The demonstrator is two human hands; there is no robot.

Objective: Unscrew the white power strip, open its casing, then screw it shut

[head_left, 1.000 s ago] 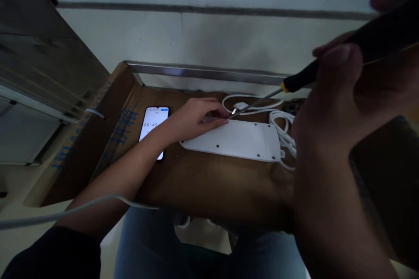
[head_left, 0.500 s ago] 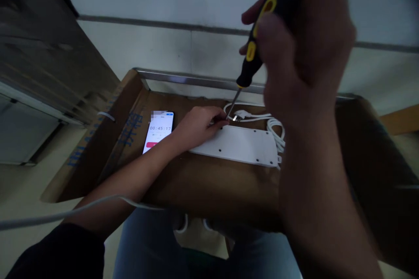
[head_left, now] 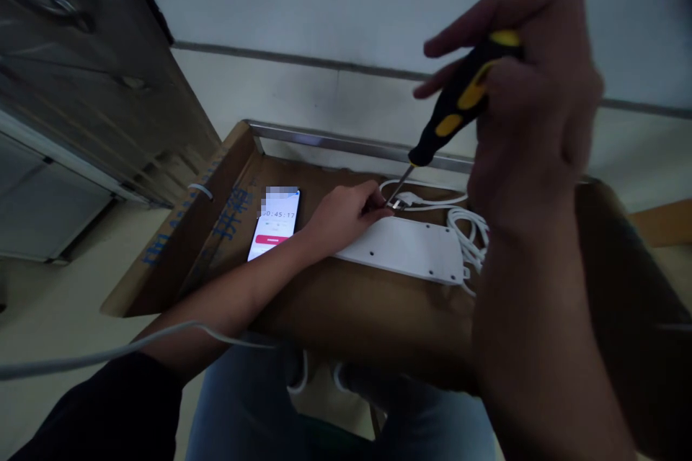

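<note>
A white power strip (head_left: 405, 251) lies with its holed underside up on the cardboard. My right hand (head_left: 540, 94) grips a black and yellow screwdriver (head_left: 459, 102) by its handle, with a couple of fingers extended off it. The thin shaft slants down and left to the fingertips of my left hand (head_left: 354, 212). Those fingertips are pinched together at the screwdriver's tip, just above the strip's far edge; whatever is between them is too small to tell. My left hand also covers the strip's left end. The strip's white cord (head_left: 468, 227) is coiled at its right, with the plug (head_left: 405, 199) behind it.
A phone (head_left: 275, 227) showing a timer lies left of my left hand. The cardboard (head_left: 335, 302) has a raised left side with blue lettering, and a metal rail (head_left: 335, 138) runs along the back. A pale cable (head_left: 108, 354) crosses over my left forearm.
The view has shifted, so the strip and phone appear further right. My right hand is lower in view, with the screwdriver leaning more and some fingers lifted off its handle. My left hand stays pinched.
</note>
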